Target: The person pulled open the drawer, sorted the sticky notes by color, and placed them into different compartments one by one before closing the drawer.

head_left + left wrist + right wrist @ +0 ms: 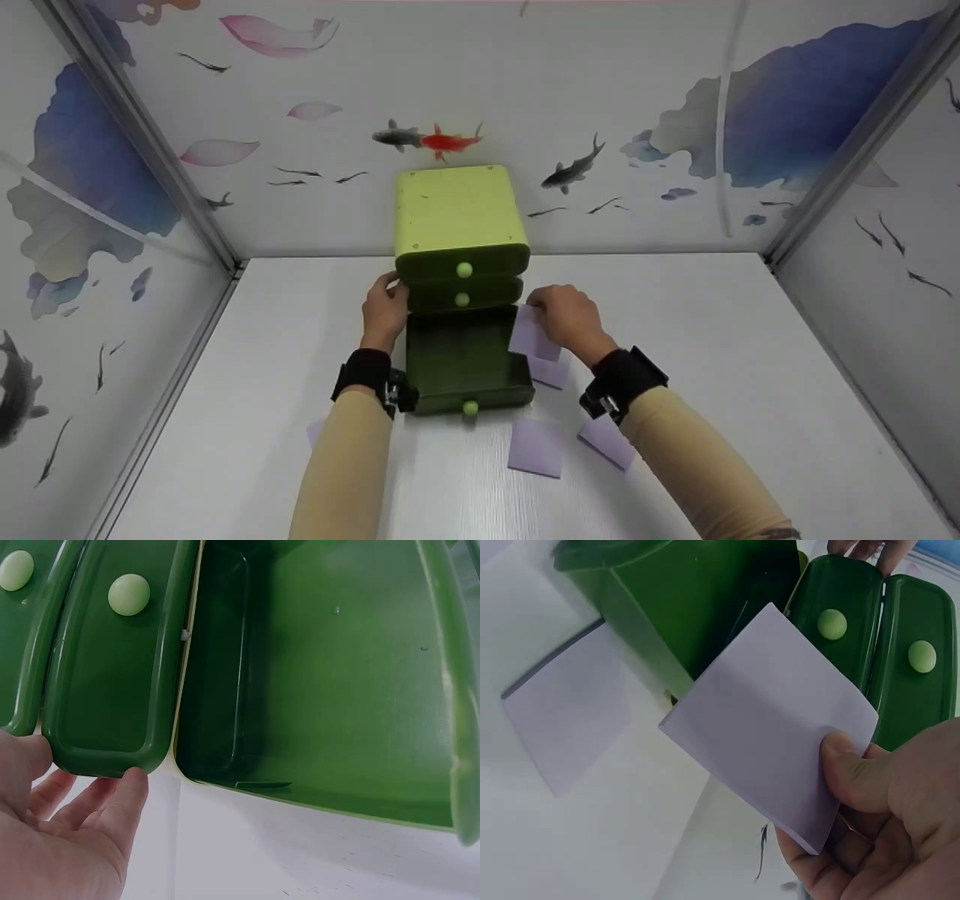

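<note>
The left sleeve [349,465] and the right sleeve [697,457] are tan, and they reach in from the near side. Each arm has a black band [628,375] at the wrist. One purple pad [535,448] lies flat on the white table [675,322], in front of the bottom drawer. A second pad [609,442] lies to its right, partly hidden by the right arm. A bit of a third pad [315,433] peeks out beside the left sleeve.

A little farther, the bottom drawer [457,352] is pulled out toward the person. Its round, light green knob [470,408] faces the near side. A fourth pad [553,371] lies on the table beside the drawer's right wall. Over it, the right hand [566,315] pinches one more pad [769,720], with the thumb on its face. This pad is tilted, near the drawer's right edge; I cannot tell if they touch.

The left hand [64,840] has loose, bent fingers, and a fingertip touches the end of the middle drawer [112,690]. The top drawer [427,264] is just above that one. The green box [457,210] stands near the back wall [600,67], which has painted fish on it.
</note>
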The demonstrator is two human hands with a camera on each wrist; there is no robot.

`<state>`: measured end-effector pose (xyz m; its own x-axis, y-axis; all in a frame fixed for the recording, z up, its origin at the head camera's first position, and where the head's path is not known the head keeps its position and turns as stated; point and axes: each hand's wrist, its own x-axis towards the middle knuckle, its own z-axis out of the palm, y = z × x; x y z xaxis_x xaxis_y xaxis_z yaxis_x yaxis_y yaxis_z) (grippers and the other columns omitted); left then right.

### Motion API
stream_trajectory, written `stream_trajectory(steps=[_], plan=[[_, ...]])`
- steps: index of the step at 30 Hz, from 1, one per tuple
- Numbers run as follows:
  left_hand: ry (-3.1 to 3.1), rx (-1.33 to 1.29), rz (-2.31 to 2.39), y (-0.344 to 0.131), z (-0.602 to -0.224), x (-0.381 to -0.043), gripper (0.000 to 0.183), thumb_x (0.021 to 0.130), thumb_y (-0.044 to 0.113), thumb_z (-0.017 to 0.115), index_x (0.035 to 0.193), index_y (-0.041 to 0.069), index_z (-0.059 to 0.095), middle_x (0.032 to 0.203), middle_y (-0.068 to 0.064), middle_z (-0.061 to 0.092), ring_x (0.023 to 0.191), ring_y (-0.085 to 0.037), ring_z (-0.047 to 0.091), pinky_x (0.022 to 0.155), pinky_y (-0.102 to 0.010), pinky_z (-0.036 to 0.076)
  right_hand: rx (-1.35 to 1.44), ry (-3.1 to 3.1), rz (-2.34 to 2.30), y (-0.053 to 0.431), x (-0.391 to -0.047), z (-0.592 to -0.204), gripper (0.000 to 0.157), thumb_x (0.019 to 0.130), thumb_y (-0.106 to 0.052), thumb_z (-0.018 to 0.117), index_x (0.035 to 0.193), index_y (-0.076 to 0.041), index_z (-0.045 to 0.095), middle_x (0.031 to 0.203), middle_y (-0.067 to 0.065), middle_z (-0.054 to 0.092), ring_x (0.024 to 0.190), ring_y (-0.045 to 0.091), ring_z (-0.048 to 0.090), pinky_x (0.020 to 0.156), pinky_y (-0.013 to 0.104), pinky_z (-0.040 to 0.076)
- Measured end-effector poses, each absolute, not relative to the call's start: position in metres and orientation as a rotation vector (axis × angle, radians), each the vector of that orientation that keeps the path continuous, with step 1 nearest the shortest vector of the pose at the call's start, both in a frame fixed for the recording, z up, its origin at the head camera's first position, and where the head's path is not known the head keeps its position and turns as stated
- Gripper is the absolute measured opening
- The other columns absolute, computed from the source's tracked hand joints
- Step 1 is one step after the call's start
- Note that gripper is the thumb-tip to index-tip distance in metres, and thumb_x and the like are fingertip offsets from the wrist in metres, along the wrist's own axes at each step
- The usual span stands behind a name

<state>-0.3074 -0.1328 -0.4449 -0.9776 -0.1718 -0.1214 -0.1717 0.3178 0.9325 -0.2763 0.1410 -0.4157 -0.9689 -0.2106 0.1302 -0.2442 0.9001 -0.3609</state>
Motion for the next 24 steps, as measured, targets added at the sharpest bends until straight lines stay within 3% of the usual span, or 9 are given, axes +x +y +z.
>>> stream_trajectory(steps=[13, 24], plan=[[-2.552, 0.316, -1.776, -0.134, -0.449, -0.307, 0.044, 0.105, 0.027, 0.039, 0.146, 0.012, 0.041, 0.139, -0.016, 0.054, 0.118, -0.028, 0.059, 0.095, -0.041, 0.049, 0.450, -2.972, 0.729, 0.099, -0.279, -0.440, 0.021, 0.087, -0.002, 0.068, 0.103, -0.013, 0.076, 0.099, 0.006, 0.074, 0.093, 0.027, 0.069, 0.080, 0.044, 0.055], [-2.528, 0.312, -1.812, -0.134, -0.448, -0.308, 0.044, 0.106, 0.027, 0.039, 0.147, 0.012, 0.040, 0.138, -0.016, 0.054, 0.116, -0.028, 0.059, 0.094, -0.041, 0.049, 0.572, -3.088, 0.676, 0.081, -0.282, -0.462, 0.021, 0.087, -0.002, 0.067, 0.103, -0.011, 0.077, 0.101, 0.007, 0.075, 0.094, 0.027, 0.069, 0.082, 0.044, 0.056]])
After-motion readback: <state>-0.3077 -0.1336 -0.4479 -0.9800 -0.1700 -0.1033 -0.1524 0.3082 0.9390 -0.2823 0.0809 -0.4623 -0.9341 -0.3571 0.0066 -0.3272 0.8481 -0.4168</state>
